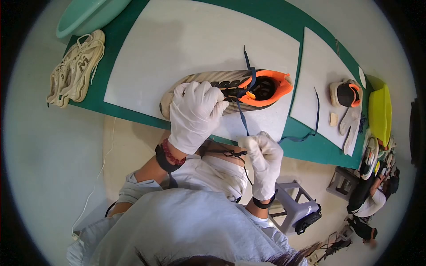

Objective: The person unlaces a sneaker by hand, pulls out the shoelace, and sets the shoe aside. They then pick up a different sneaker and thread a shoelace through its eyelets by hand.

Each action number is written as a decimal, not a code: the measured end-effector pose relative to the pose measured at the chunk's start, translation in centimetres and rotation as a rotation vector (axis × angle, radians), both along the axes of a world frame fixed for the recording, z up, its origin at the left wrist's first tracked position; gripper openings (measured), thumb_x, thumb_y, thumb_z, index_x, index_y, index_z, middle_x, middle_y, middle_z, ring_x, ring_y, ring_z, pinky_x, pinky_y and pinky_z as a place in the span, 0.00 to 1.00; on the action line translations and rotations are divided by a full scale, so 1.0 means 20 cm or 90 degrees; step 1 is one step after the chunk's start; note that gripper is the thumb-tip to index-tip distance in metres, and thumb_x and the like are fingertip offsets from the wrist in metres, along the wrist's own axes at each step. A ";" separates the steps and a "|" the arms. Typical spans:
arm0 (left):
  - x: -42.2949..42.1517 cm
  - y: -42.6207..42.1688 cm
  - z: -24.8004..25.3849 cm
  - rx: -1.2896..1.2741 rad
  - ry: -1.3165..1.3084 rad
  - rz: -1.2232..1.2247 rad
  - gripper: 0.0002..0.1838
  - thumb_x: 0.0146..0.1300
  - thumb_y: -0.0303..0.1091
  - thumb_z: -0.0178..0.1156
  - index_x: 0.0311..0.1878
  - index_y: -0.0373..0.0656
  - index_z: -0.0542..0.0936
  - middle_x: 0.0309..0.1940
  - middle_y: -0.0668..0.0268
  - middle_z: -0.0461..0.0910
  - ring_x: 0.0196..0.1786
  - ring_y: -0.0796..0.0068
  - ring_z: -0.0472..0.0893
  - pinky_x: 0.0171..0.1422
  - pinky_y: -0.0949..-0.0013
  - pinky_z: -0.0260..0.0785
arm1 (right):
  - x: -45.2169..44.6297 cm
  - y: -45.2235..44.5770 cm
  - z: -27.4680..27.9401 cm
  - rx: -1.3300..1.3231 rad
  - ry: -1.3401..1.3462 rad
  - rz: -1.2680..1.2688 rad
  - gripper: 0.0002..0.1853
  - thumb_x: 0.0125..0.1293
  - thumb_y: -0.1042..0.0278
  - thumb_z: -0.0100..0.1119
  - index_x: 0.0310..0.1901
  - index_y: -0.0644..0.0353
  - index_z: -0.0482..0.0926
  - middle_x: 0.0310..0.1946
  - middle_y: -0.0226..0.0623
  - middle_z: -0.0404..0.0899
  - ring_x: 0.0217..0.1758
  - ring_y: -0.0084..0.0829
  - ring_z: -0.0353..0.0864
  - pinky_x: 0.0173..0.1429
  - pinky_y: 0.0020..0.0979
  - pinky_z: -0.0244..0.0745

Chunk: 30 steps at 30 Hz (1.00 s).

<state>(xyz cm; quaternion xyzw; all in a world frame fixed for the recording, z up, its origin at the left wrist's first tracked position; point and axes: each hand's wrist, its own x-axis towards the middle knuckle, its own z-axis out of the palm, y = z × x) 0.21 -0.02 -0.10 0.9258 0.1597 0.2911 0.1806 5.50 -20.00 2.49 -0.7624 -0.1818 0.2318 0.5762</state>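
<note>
White-gloved left hand (195, 111) lies curled on the shoe (235, 76), what it pinches I cannot see; right hand (264, 155), near the shoe, pinches blue lace (243, 119).

And it's my gloved left hand (197, 113) curled over the orange-collared shoe (230, 84), my right hand (262, 159) pinching the blue lace (242, 117), its tail snaking across the green table (306, 151) onto a white board (317, 66)!

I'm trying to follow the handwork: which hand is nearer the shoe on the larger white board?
Left. The left hand is on the shoe itself, touching its upper; the right hand is apart from it, off its near side, holding the blue lace.
</note>
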 end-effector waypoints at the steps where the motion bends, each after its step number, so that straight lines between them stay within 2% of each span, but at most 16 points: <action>1: 0.00 0.00 0.00 0.001 -0.001 0.000 0.12 0.52 0.34 0.75 0.35 0.50 0.79 0.31 0.71 0.76 0.39 0.63 0.76 0.53 0.58 0.66 | 0.00 0.00 0.01 -0.009 -0.021 -0.012 0.16 0.71 0.65 0.70 0.26 0.60 0.76 0.21 0.34 0.68 0.26 0.33 0.67 0.35 0.32 0.62; 3: 0.00 -0.01 0.00 0.002 -0.004 -0.001 0.12 0.52 0.34 0.75 0.35 0.50 0.79 0.31 0.71 0.76 0.39 0.63 0.76 0.53 0.58 0.66 | -0.01 -0.01 0.02 -0.027 -0.062 -0.038 0.18 0.69 0.69 0.71 0.24 0.60 0.72 0.20 0.31 0.65 0.25 0.30 0.65 0.34 0.31 0.60; 9: 0.00 0.00 0.00 0.002 -0.003 0.002 0.12 0.52 0.34 0.75 0.35 0.50 0.79 0.31 0.71 0.76 0.40 0.63 0.76 0.53 0.58 0.66 | -0.02 -0.03 -0.01 -0.017 -0.214 0.047 0.23 0.64 0.73 0.74 0.22 0.58 0.65 0.19 0.34 0.66 0.24 0.34 0.65 0.32 0.35 0.60; 15: 0.00 0.00 0.00 -0.018 -0.005 -0.007 0.12 0.52 0.34 0.75 0.35 0.50 0.79 0.31 0.71 0.76 0.39 0.64 0.76 0.53 0.59 0.66 | -0.01 -0.08 0.00 -0.050 -0.299 0.061 0.22 0.61 0.75 0.73 0.21 0.58 0.66 0.18 0.34 0.66 0.22 0.35 0.64 0.31 0.35 0.60; 22: 0.00 0.00 0.00 -0.015 -0.008 0.001 0.12 0.52 0.33 0.75 0.34 0.50 0.79 0.31 0.71 0.76 0.40 0.64 0.76 0.53 0.58 0.66 | -0.02 -0.17 0.03 -0.011 -0.238 -0.002 0.17 0.57 0.77 0.70 0.19 0.58 0.70 0.17 0.33 0.64 0.21 0.32 0.65 0.29 0.33 0.59; 30: 0.00 0.00 0.00 -0.012 -0.002 -0.001 0.12 0.52 0.33 0.75 0.34 0.50 0.79 0.31 0.71 0.76 0.40 0.64 0.76 0.53 0.58 0.66 | 0.00 -0.18 0.06 -0.011 -0.276 0.055 0.19 0.58 0.74 0.72 0.19 0.57 0.68 0.17 0.33 0.63 0.20 0.35 0.64 0.29 0.34 0.58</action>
